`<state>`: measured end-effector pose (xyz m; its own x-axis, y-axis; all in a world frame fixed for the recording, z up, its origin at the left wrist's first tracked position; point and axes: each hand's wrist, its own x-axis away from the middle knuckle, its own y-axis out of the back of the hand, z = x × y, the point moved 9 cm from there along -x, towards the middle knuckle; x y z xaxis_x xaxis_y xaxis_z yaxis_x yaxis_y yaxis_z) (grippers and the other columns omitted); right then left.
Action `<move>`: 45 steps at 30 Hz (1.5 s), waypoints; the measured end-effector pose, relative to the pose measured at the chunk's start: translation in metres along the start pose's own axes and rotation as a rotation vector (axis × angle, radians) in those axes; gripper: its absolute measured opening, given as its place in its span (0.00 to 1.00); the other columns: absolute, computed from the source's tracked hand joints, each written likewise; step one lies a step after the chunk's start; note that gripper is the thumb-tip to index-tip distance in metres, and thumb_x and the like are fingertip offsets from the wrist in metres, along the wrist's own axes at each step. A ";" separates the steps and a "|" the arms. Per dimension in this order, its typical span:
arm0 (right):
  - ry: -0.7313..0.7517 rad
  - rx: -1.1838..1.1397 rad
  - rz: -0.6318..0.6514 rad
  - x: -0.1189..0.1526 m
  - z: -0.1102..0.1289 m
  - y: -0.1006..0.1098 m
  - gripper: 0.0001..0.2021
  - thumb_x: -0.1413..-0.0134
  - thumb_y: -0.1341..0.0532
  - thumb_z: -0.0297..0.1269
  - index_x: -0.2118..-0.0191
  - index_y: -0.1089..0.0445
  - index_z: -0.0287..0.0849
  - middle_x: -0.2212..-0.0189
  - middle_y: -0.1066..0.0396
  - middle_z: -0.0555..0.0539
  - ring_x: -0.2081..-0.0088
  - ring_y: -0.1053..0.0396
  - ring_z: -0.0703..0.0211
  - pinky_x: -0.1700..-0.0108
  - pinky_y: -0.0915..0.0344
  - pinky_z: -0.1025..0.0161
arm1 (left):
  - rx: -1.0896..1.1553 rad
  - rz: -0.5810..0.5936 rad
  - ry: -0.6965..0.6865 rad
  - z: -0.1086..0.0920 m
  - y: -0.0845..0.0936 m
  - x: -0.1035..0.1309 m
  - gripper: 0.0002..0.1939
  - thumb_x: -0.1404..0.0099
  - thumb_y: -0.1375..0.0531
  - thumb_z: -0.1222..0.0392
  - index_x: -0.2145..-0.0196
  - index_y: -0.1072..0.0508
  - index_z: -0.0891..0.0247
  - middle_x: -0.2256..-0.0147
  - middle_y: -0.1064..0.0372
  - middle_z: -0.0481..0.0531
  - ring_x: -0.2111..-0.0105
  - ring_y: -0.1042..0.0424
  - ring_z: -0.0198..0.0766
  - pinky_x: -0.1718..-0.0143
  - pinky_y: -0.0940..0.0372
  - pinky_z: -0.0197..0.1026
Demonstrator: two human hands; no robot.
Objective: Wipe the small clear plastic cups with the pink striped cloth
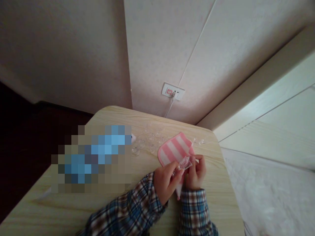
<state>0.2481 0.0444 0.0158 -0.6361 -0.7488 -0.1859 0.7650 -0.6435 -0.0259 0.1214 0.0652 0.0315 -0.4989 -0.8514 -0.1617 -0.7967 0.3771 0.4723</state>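
Between the fingertips of both hands is a small clear plastic piece [185, 163]; its exact kind is hard to make out. My left hand [165, 183] pinches its lower left end, fingers closed. On the other side, my right hand [195, 175] is closed at its right edge, thumb and forefinger together. Beneath the hands lies a pink-and-white striped cloth item [173, 150], like a small sock, flat on the table and partly covered by the fingers. Several small clear plastic pieces [141, 143] lie scattered left of the cloth. More clear bits [201, 141] rest to its right.
The light wooden table [137, 209] has rounded far corners. A blurred-out blue area [103, 150] covers something on its left side. Behind stands a wall with a socket [173, 91], a plug and a white cable. White, cabinet-like panels [275, 108] flank the right side.
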 end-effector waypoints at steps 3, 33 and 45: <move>-0.040 -0.020 0.030 0.004 0.000 0.000 0.08 0.48 0.45 0.40 0.72 0.42 0.41 0.87 0.42 0.58 0.86 0.49 0.73 0.84 0.52 0.74 | 0.024 0.020 0.008 0.001 0.002 -0.008 0.11 0.36 0.55 0.57 0.72 0.39 0.64 0.76 0.36 0.48 0.75 0.36 0.33 0.75 0.46 0.33; 0.023 0.262 -0.118 0.024 -0.002 0.006 0.10 0.48 0.46 0.38 0.61 0.43 0.42 0.74 0.36 0.51 0.75 0.37 0.66 0.74 0.41 0.69 | -0.006 0.171 0.115 0.024 -0.009 -0.013 0.13 0.36 0.57 0.56 0.73 0.39 0.63 0.77 0.34 0.50 0.76 0.34 0.36 0.75 0.48 0.34; -0.030 0.298 -0.155 0.048 0.001 0.006 0.09 0.49 0.46 0.38 0.62 0.44 0.42 0.75 0.36 0.51 0.76 0.37 0.66 0.75 0.40 0.68 | 0.124 0.218 0.136 0.021 -0.012 -0.010 0.13 0.36 0.57 0.56 0.72 0.38 0.62 0.76 0.34 0.50 0.74 0.33 0.37 0.74 0.45 0.35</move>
<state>0.2227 0.0045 0.0077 -0.7487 -0.6397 -0.1735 0.5987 -0.7651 0.2370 0.1286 0.0766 0.0091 -0.6196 -0.7831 0.0539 -0.7152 0.5916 0.3722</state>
